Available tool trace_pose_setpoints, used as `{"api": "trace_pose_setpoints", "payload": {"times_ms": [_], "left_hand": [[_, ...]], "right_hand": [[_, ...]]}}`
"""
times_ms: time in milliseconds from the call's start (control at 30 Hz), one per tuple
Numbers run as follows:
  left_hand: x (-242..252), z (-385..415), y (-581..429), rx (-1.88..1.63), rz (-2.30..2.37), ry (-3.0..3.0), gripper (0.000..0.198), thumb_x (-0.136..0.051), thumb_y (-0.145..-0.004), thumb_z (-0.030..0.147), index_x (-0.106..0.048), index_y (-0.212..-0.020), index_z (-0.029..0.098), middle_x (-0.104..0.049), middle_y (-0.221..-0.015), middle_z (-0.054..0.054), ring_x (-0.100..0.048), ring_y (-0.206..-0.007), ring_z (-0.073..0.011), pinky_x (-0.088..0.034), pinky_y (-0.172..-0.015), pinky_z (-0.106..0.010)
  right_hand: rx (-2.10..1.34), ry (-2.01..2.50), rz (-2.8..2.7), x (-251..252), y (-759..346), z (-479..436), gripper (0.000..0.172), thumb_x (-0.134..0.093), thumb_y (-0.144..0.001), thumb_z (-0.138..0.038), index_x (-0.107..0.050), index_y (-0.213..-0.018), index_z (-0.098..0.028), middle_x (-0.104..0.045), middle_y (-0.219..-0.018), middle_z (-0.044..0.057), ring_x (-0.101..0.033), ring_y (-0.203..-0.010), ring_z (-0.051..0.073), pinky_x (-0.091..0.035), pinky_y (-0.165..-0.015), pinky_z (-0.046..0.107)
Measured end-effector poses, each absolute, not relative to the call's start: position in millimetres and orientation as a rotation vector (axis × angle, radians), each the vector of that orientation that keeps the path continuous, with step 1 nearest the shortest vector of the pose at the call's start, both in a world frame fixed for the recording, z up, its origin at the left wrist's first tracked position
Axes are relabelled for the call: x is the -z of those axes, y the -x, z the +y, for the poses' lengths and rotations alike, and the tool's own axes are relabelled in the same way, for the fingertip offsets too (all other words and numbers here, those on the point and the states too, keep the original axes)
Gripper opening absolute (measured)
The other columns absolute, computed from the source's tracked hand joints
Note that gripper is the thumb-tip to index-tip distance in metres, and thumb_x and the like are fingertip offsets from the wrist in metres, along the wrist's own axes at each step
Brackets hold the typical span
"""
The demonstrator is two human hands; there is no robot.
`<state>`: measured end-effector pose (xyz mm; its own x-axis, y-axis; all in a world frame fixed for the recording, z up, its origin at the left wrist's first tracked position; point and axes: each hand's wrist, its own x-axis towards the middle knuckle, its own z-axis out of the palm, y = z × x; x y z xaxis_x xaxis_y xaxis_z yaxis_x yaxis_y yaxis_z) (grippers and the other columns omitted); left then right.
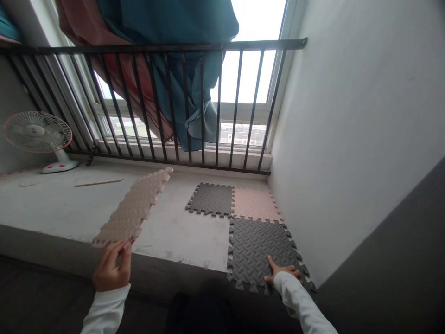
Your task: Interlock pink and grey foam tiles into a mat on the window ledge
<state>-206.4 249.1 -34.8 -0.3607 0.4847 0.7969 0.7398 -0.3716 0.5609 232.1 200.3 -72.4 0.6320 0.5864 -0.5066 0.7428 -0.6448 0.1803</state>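
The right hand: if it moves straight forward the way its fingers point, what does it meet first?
Probably the pink tile. The right hand lies flat on the near grey tile, fingers pointing toward the window; depth is uncertain.

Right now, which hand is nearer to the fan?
Left. The left hand holds a beige foam mat on the fan's side; the right hand presses a grey mat by the far wall.

Three joined mats (243, 218) are lying on the ledge (181, 232) at the right, against the wall (347, 139). A loose mat (134, 208) is lying to their left, and a fan (38, 134) is standing at the far left before the railing (156, 47).
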Motion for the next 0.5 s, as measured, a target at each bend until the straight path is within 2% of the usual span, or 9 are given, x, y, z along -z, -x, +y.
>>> {"api": "trace_pose_setpoints", "payload": {"times_ms": [67,167,267,367,500], "left_hand": [[69,243,222,1.484,-1.555,1.794,0.019,-0.050,-0.073,0.028,-0.060,-0.086,0.020,-0.064,-0.085,-0.006,-0.058,-0.082,-0.0180,-0.045,-0.081,-0.033],[123,240,242,1.103,-1.507,2.025,0.022,-0.041,-0.077,0.030,-0.060,-0.082,0.021,-0.064,-0.081,-0.005,-0.059,-0.078,-0.0163,-0.046,-0.074,-0.028],[160,235,250,0.917,-1.549,2.121,0.026,-0.036,-0.078,0.029,-0.060,-0.081,0.020,-0.064,-0.081,-0.006,-0.058,-0.079,-0.0159,-0.045,-0.074,-0.026],[162,232,244,0.759,-1.658,2.135,0.027,-0.036,-0.075,0.029,-0.061,-0.079,0.020,-0.063,-0.081,-0.006,-0.057,-0.078,-0.0169,-0.044,-0.072,-0.028],[127,251,202,0.537,-1.824,2.040,0.025,-0.039,-0.072,0.031,-0.063,-0.073,0.023,-0.062,-0.082,-0.006,-0.055,-0.077,-0.0205,-0.040,-0.063,-0.032]], "right_hand": [[0.581,-2.480,1.057,74,-233,201,0.082,-0.051,-0.062,-0.057,-0.011,-0.130,-0.038,-0.021,-0.135,0.018,-0.023,-0.120,0.040,-0.019,-0.083,0.067],[0.580,-2.484,1.062,77,-235,202,0.082,-0.053,-0.060,-0.057,-0.012,-0.130,-0.040,-0.024,-0.135,0.015,-0.024,-0.119,0.040,-0.018,-0.084,0.067],[0.581,-2.497,1.057,79,-236,202,0.083,-0.053,-0.060,-0.057,-0.012,-0.130,-0.039,-0.023,-0.135,0.015,-0.024,-0.119,0.040,-0.018,-0.085,0.066],[0.596,-2.494,1.064,79,-236,201,0.082,-0.053,-0.061,-0.057,-0.012,-0.130,-0.038,-0.020,-0.136,0.018,-0.023,-0.120,0.041,-0.017,-0.084,0.066],[0.571,-2.490,1.070,79,-234,201,0.080,-0.054,-0.062,-0.055,-0.013,-0.129,-0.041,-0.022,-0.135,0.017,-0.023,-0.120,0.041,-0.017,-0.084,0.066]]}}
